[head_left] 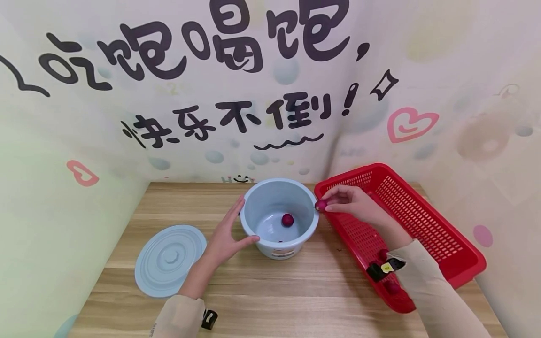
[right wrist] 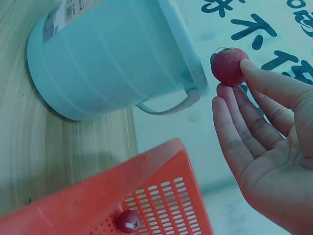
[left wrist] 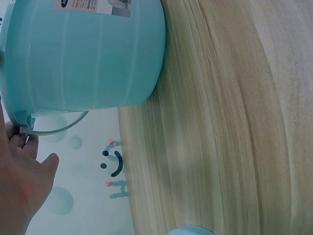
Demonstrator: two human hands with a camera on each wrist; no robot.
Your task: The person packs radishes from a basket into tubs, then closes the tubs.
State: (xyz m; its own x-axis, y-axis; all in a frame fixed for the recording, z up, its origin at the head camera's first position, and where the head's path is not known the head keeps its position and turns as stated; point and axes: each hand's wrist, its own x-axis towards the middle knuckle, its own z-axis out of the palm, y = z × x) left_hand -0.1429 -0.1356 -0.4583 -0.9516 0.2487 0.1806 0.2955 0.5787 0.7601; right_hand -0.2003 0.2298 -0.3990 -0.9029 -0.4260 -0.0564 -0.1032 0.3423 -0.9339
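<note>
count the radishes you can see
5, maybe more hidden: one radish in the right hand's fingers, two in the bucket, two in the red basket near the wrist.

Smooth plastic bucket (head_left: pixel 279 220), perforated plastic basket (head_left: pixel 422 220), matt wood-grain table (head_left: pixel 270 291)

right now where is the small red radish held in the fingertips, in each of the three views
Head view: the small round red radish is just right of centre, pinched by the right hand at the rim of the pale blue plastic bucket.
Left wrist view: not in it; only the bucket's wall and the left hand show.
Right wrist view: upper right, at the fingertips.
Shared landmark: the bucket.
</note>
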